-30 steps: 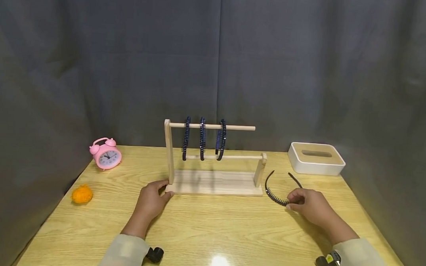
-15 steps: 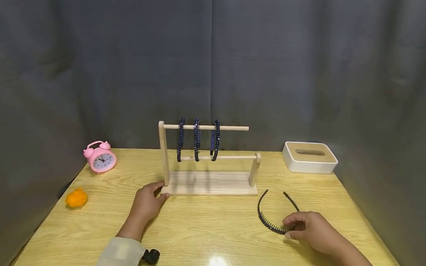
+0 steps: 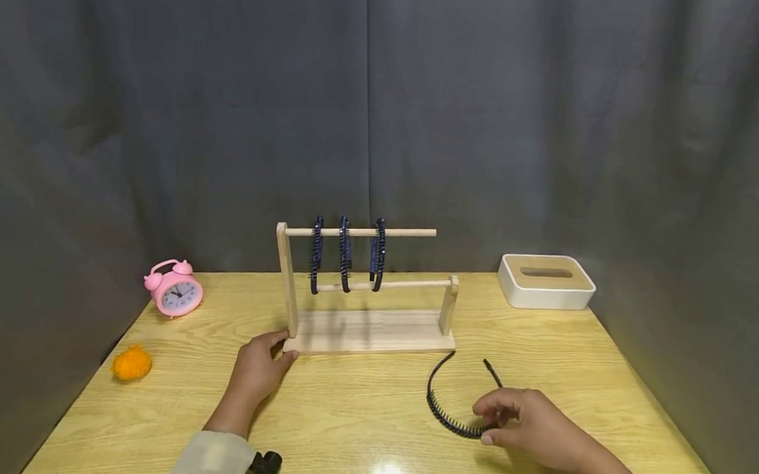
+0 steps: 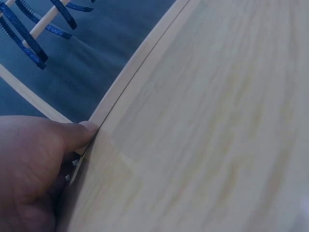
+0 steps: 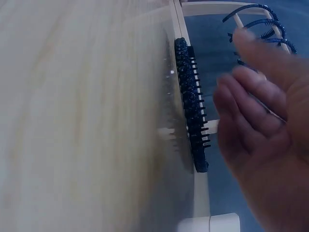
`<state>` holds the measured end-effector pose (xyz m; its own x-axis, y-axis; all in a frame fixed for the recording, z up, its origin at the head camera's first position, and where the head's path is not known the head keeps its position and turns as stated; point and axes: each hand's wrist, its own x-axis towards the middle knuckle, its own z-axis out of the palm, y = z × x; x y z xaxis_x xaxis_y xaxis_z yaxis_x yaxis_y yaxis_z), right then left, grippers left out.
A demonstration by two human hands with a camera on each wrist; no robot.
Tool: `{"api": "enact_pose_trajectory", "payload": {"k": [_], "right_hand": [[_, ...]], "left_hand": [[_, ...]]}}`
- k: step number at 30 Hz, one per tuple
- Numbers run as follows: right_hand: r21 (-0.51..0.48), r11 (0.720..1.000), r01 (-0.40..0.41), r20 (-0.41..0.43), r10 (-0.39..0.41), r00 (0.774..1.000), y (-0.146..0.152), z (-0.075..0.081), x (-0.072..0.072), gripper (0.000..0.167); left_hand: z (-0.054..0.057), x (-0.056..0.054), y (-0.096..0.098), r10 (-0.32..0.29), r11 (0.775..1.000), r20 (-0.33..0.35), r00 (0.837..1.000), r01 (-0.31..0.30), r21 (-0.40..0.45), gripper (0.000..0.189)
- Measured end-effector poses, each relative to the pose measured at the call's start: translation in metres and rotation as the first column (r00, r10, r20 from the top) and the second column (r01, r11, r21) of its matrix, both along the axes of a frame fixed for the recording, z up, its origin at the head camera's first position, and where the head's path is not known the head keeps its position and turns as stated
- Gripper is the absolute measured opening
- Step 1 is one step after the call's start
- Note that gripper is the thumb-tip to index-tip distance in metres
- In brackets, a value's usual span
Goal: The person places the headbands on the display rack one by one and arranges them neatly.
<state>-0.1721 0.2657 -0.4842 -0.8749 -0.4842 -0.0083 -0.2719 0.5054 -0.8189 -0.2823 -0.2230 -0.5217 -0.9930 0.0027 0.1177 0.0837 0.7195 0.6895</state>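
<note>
A wooden display stand (image 3: pixel 362 332) with two rods stands mid-table, and 3 dark blue toothed headbands (image 3: pixel 344 253) hang on it. My left hand (image 3: pixel 256 369) holds the base's left front corner, thumb on the front edge and fingers at the side. In the left wrist view its thumb (image 4: pixel 79 134) presses the base edge. Another toothed headband (image 3: pixel 450 422) lies on the table in front of the stand's right end, prongs pointing away from me. Beside its right part is my right hand (image 3: pixel 530 424), fingers loosely bent. The right wrist view shows a gap between the fingers and this headband (image 5: pixel 190 104).
A pink alarm clock (image 3: pixel 176 292) stands at the back left, with an orange fluffy ball (image 3: pixel 132 363) nearer. At the back right sits a white tissue box (image 3: pixel 545 294) with a wood-look lid. Dark grey curtains (image 3: pixel 232 117) enclose the table's back and sides.
The loose headband has shifted toward me and to the left, along with my right hand. The left hand stays at the stand's corner. The head view has turned slightly.
</note>
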Motion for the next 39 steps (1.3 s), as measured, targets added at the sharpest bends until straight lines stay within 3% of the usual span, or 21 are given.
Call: {"api": "enact_pose_trajectory", "payload": {"k": [3, 6, 12, 17, 22, 26, 34, 39], "right_hand": [[0.098, 0.994, 0.051, -0.093, -0.042, 0.995, 0.0, 0.001, -0.001, 0.031], [0.178, 0.983, 0.041, -0.153, -0.014, 0.988, 0.002, 0.0, -0.004, 0.029], [0.266, 0.964, -0.022, -0.164, 0.068, 0.984, 0.001, -0.002, -0.009, 0.02], [0.262, 0.963, -0.066, -0.176, 0.115, 0.978, -0.001, -0.003, -0.01, 0.015], [0.263, 0.963, -0.064, -0.165, 0.11, 0.98, -0.003, -0.003, -0.008, 0.012], [0.228, 0.973, -0.021, -0.22, 0.072, 0.973, -0.004, 0.002, -0.004, 0.01], [0.048, 0.993, 0.105, -0.385, -0.079, 0.92, -0.013, 0.029, 0.008, 0.012], [-0.142, 0.969, 0.201, -0.387, -0.242, 0.89, -0.022, 0.049, 0.007, 0.016]], "left_hand": [[-0.003, 0.0, -0.001, -0.001, 1.0, -0.009, 1.0, 0.001, 0.005, 0.051], [-0.004, -0.001, -0.002, -0.003, 1.0, -0.015, 1.0, 0.003, 0.007, 0.051], [-0.004, -0.004, -0.002, -0.003, 1.0, -0.016, 1.0, 0.003, 0.013, 0.051], [-0.004, -0.003, -0.003, 0.001, 1.0, -0.004, 1.0, -0.001, 0.017, 0.051], [-0.005, -0.003, -0.003, 0.008, 1.0, 0.0, 1.0, -0.008, 0.019, 0.051], [-0.004, -0.003, -0.002, 0.001, 1.0, -0.006, 1.0, -0.001, 0.021, 0.051], [-0.003, -0.003, 0.0, -0.004, 1.0, -0.019, 1.0, 0.005, 0.015, 0.05], [-0.005, -0.002, -0.001, -0.001, 1.0, -0.008, 1.0, 0.001, 0.008, 0.05]]}}
